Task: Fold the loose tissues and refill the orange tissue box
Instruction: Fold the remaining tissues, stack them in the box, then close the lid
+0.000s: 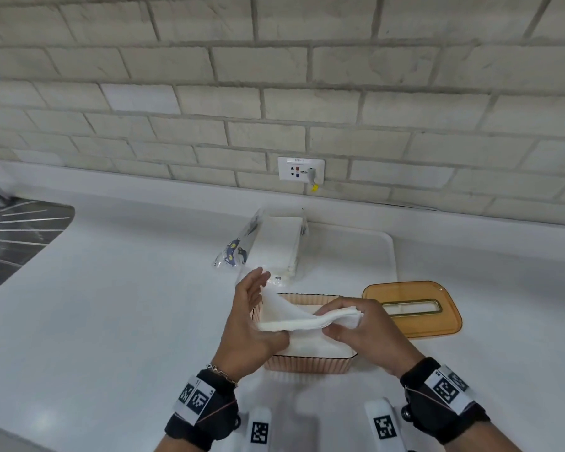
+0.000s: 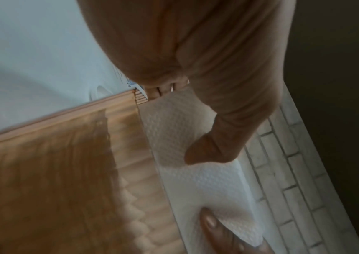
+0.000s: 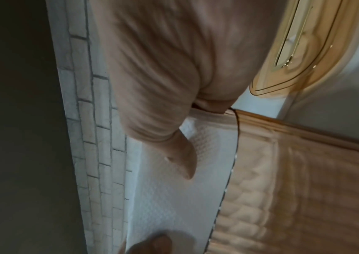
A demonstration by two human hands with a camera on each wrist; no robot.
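Observation:
A bent stack of white tissues (image 1: 294, 318) hangs just above the open orange tissue box (image 1: 307, 365), held between both hands. My left hand (image 1: 253, 321) pinches its left end: the thumb lies on the near face and the straight fingers stand behind. My right hand (image 1: 359, 324) grips the right end, fingers curled over the top and thumb underneath. The left wrist view shows the embossed tissues (image 2: 206, 185) under my thumb, beside the ribbed box (image 2: 54, 171). From the right wrist, the tissues (image 3: 174, 206), the box (image 3: 293, 189) and the lid (image 3: 304, 51) are visible.
The orange lid (image 1: 415, 324) with its slot lies right of the box. An opened clear packet of tissues (image 1: 274, 246) lies behind the box on a white mat (image 1: 372, 256). A metal draining board (image 1: 13, 239) is at far left. A wall socket (image 1: 300, 169) sits on the brick wall.

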